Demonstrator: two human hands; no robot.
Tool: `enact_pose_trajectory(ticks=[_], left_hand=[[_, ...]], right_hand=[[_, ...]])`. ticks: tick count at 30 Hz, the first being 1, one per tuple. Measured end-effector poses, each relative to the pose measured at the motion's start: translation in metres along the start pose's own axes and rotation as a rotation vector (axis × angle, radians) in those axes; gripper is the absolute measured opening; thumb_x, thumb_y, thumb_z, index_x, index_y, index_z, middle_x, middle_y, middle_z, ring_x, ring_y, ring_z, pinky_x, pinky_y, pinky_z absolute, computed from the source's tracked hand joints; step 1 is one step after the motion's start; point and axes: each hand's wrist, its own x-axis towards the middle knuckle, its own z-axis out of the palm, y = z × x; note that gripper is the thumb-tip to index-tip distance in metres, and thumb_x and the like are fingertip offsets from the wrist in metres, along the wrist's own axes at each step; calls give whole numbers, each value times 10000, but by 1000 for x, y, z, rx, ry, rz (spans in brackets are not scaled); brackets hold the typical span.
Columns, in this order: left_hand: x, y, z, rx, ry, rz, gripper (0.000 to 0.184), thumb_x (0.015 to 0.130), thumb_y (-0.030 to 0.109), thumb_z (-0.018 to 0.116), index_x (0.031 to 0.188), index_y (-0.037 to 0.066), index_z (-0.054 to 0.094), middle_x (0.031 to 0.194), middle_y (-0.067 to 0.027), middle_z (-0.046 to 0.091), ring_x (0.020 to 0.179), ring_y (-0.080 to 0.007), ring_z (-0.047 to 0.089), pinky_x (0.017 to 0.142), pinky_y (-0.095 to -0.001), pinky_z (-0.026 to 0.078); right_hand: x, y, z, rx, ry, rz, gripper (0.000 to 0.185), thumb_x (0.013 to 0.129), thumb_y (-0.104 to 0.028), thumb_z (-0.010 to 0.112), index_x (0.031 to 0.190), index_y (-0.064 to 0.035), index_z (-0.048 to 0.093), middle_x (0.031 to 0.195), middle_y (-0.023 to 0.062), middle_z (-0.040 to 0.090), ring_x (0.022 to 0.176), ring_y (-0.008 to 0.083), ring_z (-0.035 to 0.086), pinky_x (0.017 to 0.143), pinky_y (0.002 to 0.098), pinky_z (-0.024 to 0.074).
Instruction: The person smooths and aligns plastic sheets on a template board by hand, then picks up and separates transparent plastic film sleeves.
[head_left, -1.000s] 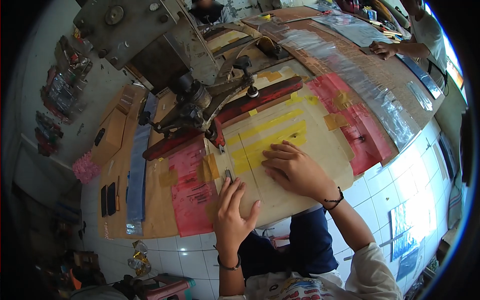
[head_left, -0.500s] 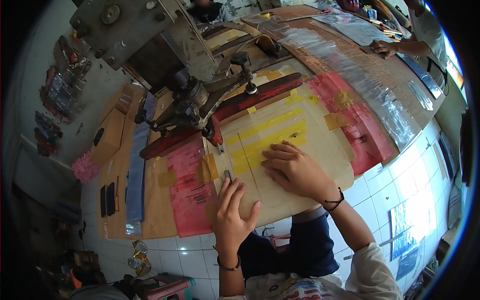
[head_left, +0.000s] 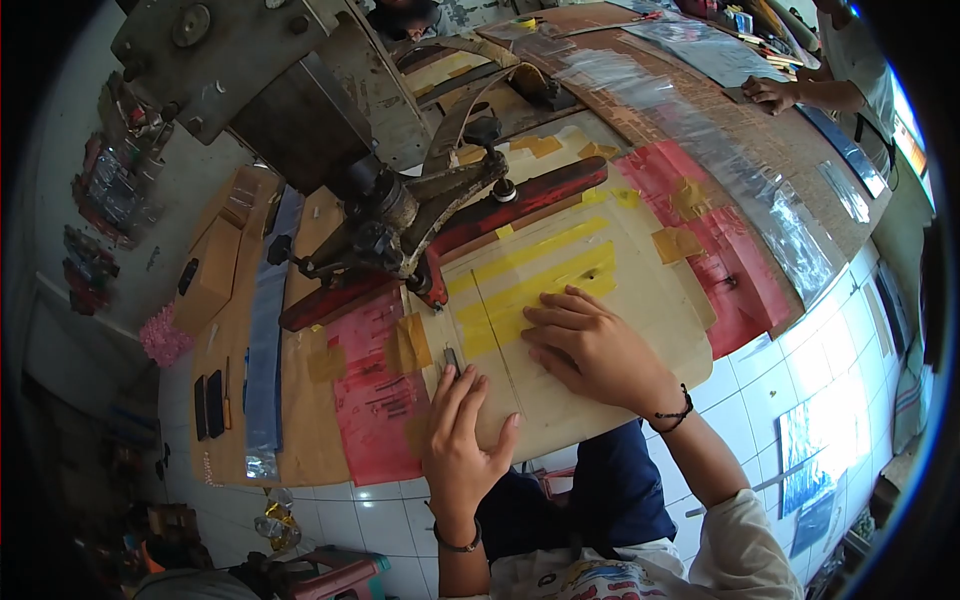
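Note:
My left hand point(head_left: 465, 440) lies at the near edge of a pale board point(head_left: 560, 415), thumb spread from the fingers. Its fingertips touch a small dark metal piece point(head_left: 449, 358) on the board. My right hand point(head_left: 600, 355) rests on the same board, fingers stretched out, over the edge of a yellow tape strip point(head_left: 545, 287). A thin dark line runs down the board between my hands. Just beyond them stands a machine head point(head_left: 395, 215) with a long red bar point(head_left: 530, 205). The red foot point(head_left: 430, 288) at its middle is close above or on the board; I cannot tell which.
Red sheets point(head_left: 375, 400) flank the board, held by brown tape. A blue-grey strip point(head_left: 265, 380) and a cardboard box point(head_left: 212, 265) are at left. Clear plastic sheets point(head_left: 760, 215) cover the table at right. Another person's hand point(head_left: 770, 95) works at the far right.
The machine's red foot appears lower and nearer the small metal piece. My left hand has shifted slightly down. My right hand stays on the board; the view has tilted a little.

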Motion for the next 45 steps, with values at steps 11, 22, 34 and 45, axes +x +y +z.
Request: enact_pose_trajectory(ticks=[11,22,34,45], left_hand=[[1,2,-2,22,-34,-31,505,882,251,770,1311,1,680,1422,-180,642,1412,-435,534,1131,-517,473],[3,4,-3,48,-80,-51,515,895,283,722,1346,39,673,1461,-178,609,1394,-452,528,1130,-532,466],[6,3,-5,65,-118,-64,527,878,278,713,1332,11,687,1444,-183,636,1377,-443,544,1143,-510,458],[7,2,-4,83,-122,-63,581,860,281,717,1363,-6,669,1453,-189,632,1374,-448,541,1143,-512,453]], right_hand=[[1,-4,-3,-33,-55,41,252,989,-236,684,1151,-60,761,1339,107,709,1348,308,586,1224,494,403],[3,-8,-5,-91,-104,57,340,980,-292,708,1231,-65,745,1366,96,703,1378,323,580,1216,500,403],[9,-8,-8,-82,-154,88,360,970,-318,724,1229,-69,747,1357,75,709,1380,305,582,1207,499,413],[10,-7,-8,-74,-159,103,340,976,-297,717,1231,-74,748,1365,61,706,1384,296,575,1207,491,414]])
